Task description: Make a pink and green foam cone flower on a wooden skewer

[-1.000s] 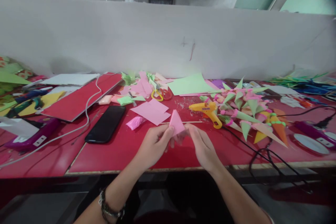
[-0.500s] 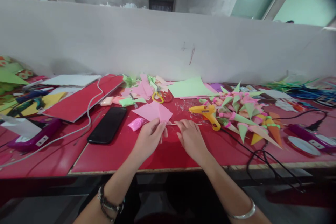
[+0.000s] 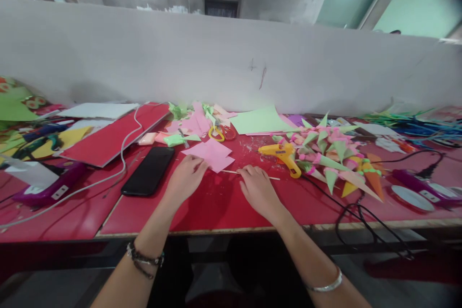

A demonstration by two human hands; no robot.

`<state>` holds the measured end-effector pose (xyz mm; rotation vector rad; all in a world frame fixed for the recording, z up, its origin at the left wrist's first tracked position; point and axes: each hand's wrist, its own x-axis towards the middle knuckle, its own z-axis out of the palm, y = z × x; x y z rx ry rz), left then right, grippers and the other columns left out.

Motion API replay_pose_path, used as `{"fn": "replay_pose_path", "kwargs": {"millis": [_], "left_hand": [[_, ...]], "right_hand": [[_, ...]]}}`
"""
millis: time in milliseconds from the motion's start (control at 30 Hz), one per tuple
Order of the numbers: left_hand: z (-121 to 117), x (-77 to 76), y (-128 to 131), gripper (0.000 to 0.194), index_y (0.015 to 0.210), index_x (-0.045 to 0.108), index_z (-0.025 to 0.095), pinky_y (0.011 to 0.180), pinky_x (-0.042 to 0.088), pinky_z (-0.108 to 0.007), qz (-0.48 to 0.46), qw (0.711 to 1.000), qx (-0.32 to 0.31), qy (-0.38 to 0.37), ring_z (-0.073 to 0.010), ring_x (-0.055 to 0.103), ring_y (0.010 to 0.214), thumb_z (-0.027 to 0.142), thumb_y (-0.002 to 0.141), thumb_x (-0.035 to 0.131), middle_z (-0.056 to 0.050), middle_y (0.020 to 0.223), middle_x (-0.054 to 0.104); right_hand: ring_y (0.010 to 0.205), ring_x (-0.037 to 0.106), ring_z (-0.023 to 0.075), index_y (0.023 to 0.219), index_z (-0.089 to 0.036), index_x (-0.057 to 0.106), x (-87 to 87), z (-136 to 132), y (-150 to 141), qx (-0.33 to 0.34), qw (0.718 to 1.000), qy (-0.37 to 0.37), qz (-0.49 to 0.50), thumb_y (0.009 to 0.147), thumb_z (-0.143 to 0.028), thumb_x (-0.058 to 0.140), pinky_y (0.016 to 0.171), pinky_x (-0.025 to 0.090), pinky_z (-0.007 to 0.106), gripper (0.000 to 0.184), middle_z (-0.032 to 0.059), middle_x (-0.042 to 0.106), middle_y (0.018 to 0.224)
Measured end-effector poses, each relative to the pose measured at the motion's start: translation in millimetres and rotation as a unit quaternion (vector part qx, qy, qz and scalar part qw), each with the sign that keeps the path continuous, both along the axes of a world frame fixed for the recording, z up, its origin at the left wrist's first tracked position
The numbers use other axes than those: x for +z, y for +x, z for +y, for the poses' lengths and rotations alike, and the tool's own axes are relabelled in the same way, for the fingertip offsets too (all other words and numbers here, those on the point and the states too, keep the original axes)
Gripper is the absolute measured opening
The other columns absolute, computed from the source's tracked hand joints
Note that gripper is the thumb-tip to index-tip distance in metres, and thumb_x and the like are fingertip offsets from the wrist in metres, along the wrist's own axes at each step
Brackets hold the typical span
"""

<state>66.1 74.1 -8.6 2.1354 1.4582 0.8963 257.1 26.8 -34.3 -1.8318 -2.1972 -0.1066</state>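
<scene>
My left hand (image 3: 186, 178) is closed with curled fingers, over the spot where a small shiny pink packet lay. Its fingers hide that place, so what they grip cannot be made out. Just beyond the fingertips, overlapping pink paper squares (image 3: 212, 153) lie flat on the red tabletop. My right hand (image 3: 258, 187) rests on the table with its fingers closed on a thin pale stick (image 3: 273, 178). One end of the stick shows left of the fingers, close to the paper; the other sticks out to the right. A yellow glue gun (image 3: 283, 155) lies beyond this hand.
A black phone (image 3: 147, 172) lies left of my left hand. Paper cones (image 3: 339, 149) in green, pink and orange are heaped at right. Yellow-handled scissors (image 3: 215, 133) and green sheets (image 3: 262, 119) lie behind. Purple power strips (image 3: 54, 185) and cables flank the work area.
My left hand has left the pink paper and moved left onto the pink packet's place. The paper now lies flat, its squares more spread. My right hand stays at the stick.
</scene>
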Motion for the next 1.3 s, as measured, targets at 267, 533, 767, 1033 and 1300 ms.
{"fn": "replay_pose_path", "kwargs": {"millis": [267,533,767,1033,1300], "left_hand": [[6.3,-11.0,4.5,0.029,0.066,0.060,0.018,0.059,0.039,-0.025,-0.027,0.993,-0.033,-0.108,-0.0166,0.058,0.062,0.036,0.078,0.041,-0.004,0.068,0.063],[13.5,-18.7,15.9,0.034,0.094,0.059,0.015,0.052,0.044,-0.022,-0.171,0.962,-0.011,-0.214,-0.0158,0.064,0.065,0.040,0.078,0.043,-0.007,0.084,0.066],[19.6,-39.9,26.7,0.026,0.080,0.060,0.016,0.046,0.044,-0.023,-0.153,0.972,-0.027,-0.177,-0.0153,0.062,0.057,0.033,0.079,0.041,-0.004,0.069,0.064],[14.7,-32.4,26.6,0.030,0.064,0.057,0.016,0.050,0.039,-0.023,-0.138,0.985,-0.033,-0.099,-0.0122,0.051,0.045,0.036,0.078,0.039,0.003,0.047,0.052],[4.4,-9.7,10.6,0.032,0.062,0.055,0.015,0.049,0.034,-0.021,-0.143,0.988,-0.008,-0.065,-0.0103,0.047,0.048,0.041,0.076,0.042,0.002,0.052,0.052]], "right_hand": [[0.102,0.047,0.0229,0.111,-0.016,0.053,-1.1,-4.9,-8.0,0.022,0.998,0.013,0.050,0.082,-0.017,0.042,0.092,0.034,0.039,0.032,0.0111,0.053,0.108],[0.109,0.044,0.0222,0.107,-0.015,0.057,-4.3,-3.9,-6.2,0.061,0.993,0.009,0.100,0.081,-0.014,0.041,0.093,0.037,0.038,0.031,0.0117,0.051,0.115],[0.109,0.045,0.0223,0.110,-0.013,0.056,-7.2,-6.3,-6.8,0.055,0.993,0.011,0.105,0.082,-0.014,0.040,0.094,0.036,0.038,0.032,0.0136,0.051,0.114],[0.107,0.046,0.0224,0.109,-0.016,0.055,-11.0,-4.3,-6.5,0.049,0.993,0.014,0.105,0.081,-0.015,0.041,0.093,0.037,0.040,0.031,0.0131,0.051,0.112],[0.118,0.037,0.0231,0.112,-0.017,0.055,-12.8,-2.7,-10.4,0.036,0.994,0.021,0.101,0.081,-0.014,0.040,0.099,0.030,0.041,0.035,0.0120,0.045,0.125]]}}
